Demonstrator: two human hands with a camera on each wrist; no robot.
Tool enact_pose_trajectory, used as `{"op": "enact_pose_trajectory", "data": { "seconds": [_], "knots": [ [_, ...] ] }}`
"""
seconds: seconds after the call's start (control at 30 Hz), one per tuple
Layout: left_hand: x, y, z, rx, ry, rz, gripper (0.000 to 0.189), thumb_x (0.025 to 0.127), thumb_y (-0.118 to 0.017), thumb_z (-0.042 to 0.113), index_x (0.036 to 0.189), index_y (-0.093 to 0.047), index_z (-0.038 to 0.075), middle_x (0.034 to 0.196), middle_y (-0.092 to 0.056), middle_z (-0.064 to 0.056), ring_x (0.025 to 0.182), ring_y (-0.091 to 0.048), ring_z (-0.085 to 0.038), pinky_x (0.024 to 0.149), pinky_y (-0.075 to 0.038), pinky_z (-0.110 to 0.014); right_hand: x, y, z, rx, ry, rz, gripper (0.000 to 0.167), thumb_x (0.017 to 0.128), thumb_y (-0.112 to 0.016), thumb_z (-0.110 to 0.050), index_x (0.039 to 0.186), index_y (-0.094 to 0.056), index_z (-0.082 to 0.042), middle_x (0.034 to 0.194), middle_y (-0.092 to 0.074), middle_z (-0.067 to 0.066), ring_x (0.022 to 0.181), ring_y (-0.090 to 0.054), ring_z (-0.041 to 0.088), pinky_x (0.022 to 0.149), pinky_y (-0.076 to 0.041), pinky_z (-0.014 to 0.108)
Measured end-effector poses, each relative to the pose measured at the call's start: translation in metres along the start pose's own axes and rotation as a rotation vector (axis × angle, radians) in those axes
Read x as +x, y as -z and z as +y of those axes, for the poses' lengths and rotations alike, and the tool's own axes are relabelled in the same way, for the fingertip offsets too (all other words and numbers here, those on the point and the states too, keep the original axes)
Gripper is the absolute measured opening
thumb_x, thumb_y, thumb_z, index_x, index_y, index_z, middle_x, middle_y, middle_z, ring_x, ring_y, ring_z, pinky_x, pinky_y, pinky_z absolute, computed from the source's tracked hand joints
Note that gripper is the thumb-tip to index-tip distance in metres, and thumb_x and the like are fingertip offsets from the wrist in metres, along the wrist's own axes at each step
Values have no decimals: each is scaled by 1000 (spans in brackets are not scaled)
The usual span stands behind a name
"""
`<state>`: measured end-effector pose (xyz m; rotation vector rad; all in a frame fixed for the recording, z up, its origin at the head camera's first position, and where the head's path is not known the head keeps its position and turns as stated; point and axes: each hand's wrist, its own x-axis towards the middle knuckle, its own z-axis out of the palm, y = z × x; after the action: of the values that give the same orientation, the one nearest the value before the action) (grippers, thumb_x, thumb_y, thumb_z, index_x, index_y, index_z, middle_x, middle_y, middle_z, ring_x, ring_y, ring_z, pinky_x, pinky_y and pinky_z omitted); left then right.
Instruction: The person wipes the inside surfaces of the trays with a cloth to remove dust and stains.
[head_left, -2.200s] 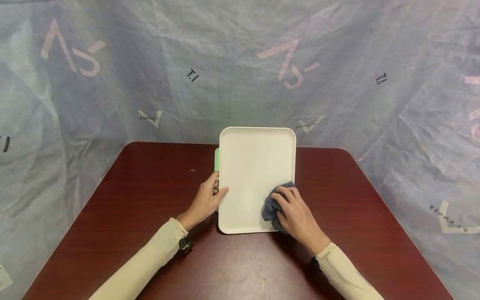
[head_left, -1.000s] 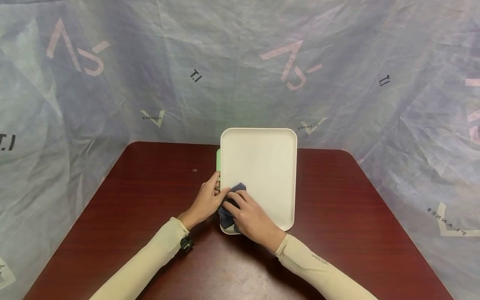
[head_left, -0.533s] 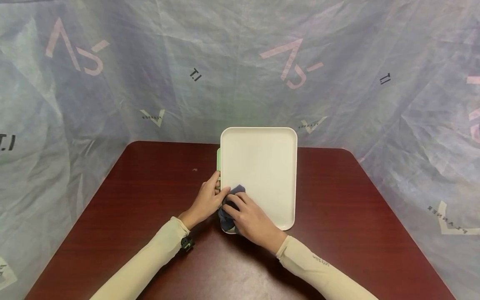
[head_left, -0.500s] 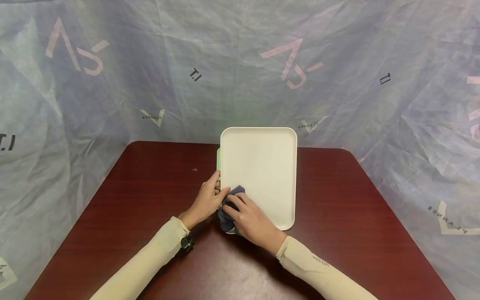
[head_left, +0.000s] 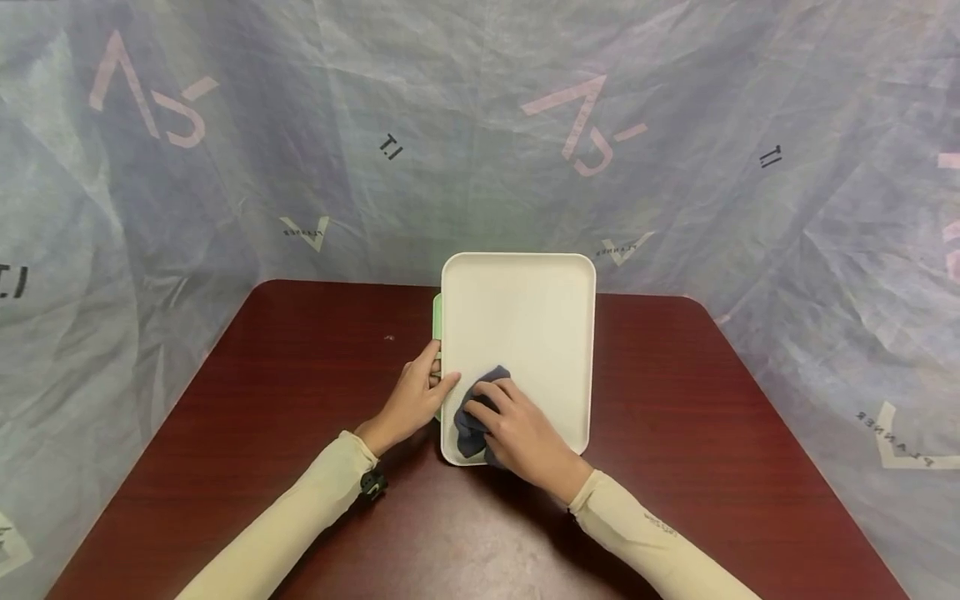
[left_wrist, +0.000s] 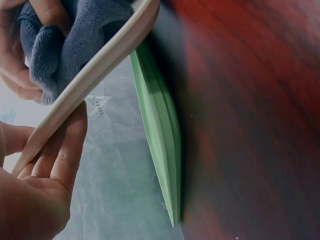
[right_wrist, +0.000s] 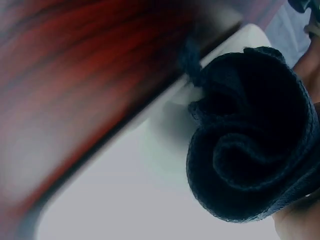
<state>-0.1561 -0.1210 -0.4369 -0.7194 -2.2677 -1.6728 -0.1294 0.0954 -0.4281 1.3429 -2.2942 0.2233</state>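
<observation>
A white rectangular tray (head_left: 525,317) stands tilted up above the table, its inner face toward me. My left hand (head_left: 408,404) grips its left rim, thumb on the front and fingers behind, as the left wrist view shows. With curled fingers my right hand (head_left: 528,437) holds a bunched blue-grey cloth (head_left: 471,429) against the tray's lower left part. Close up in the right wrist view, the cloth (right_wrist: 250,170) is folded in loose rolls over the white surface. Behind the tray, a green flat object with layered edges (left_wrist: 157,135) is mostly hidden in the head view.
A dark red wooden table (head_left: 300,375) lies under everything. Grey fabric sheets (head_left: 450,125) with printed letters hang along its back and sides. A small light speck (head_left: 388,337) sits on the tabletop left of the tray.
The right hand slid the cloth from the tray's lower right to its lower left corner, then a little back to the right. The left hand and tray have stayed nearly in place.
</observation>
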Motion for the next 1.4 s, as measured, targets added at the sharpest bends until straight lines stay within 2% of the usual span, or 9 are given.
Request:
{"op": "enact_pose_trajectory", "data": {
  "seconds": [0.1,0.33,0.47,0.5,0.73,0.83,1.0,1.23,1.4],
  "knots": [
    [-1,-1,0,-21,4,-12,40,98,-58,-4,135,-45,-5,106,-69,-29,84,-73,-36,66,-59,-41,-10,4,7,6,-41,2,51,74,-84,-6,121,-66,-7,129,-55,12,116,-48,26,101,-45,35],
    [-1,-1,2,-12,12,-5,38,99,-59,-1,135,-47,2,106,-70,-24,85,-74,-29,67,-59,-33,-33,14,23,-1,-132,34,51,74,-85,-3,120,-66,-9,128,-56,12,113,-49,25,96,-48,37],
    [0,-1,1,-24,0,-10,41,99,-58,-2,137,-44,-2,108,-69,-28,86,-73,-34,66,-60,-37,-46,19,29,-4,-187,33,49,75,-83,-2,120,-66,-10,127,-56,11,113,-49,25,92,-51,38],
    [0,-1,5,-25,1,-14,41,99,-57,-3,138,-44,-4,108,-68,-30,86,-73,-35,66,-60,-38,-49,20,30,-4,-198,34,49,75,-83,-1,120,-66,-9,127,-56,11,112,-49,25,91,-51,38],
    [0,-1,2,-20,-11,-14,40,99,-57,-2,137,-44,2,108,-70,-25,86,-74,-28,66,-59,-32,-68,30,44,-18,-262,53,48,74,-82,2,118,-66,-9,125,-56,11,111,-49,27,90,-51,41],
    [0,-1,4,-27,-22,-15,40,99,-57,-2,136,-45,1,107,-70,-25,86,-74,-29,66,-59,-32,-74,32,48,-22,-284,79,48,73,-81,3,117,-66,-9,124,-56,11,111,-50,27,90,-50,42],
    [0,-3,4,-31,-18,-14,39,98,-57,-4,135,-45,-2,107,-69,-28,86,-73,-32,65,-59,-33,-78,31,49,-32,-292,84,47,74,-81,3,117,-66,-8,124,-56,11,111,-50,28,92,-49,43],
    [0,-4,6,-39,-21,-18,40,97,-53,-10,135,-42,-11,107,-66,-34,86,-71,-42,66,-59,-42,-80,30,46,-31,-296,71,45,74,-80,4,115,-67,-8,123,-57,11,110,-51,27,93,-49,43],
    [0,-2,5,-49,-13,-21,38,98,-55,-7,135,-44,-5,106,-69,-28,86,-73,-35,66,-60,-37,-82,31,44,-19,-293,60,44,74,-80,4,114,-67,-8,122,-58,10,110,-51,27,94,-49,42]
  ]
}}
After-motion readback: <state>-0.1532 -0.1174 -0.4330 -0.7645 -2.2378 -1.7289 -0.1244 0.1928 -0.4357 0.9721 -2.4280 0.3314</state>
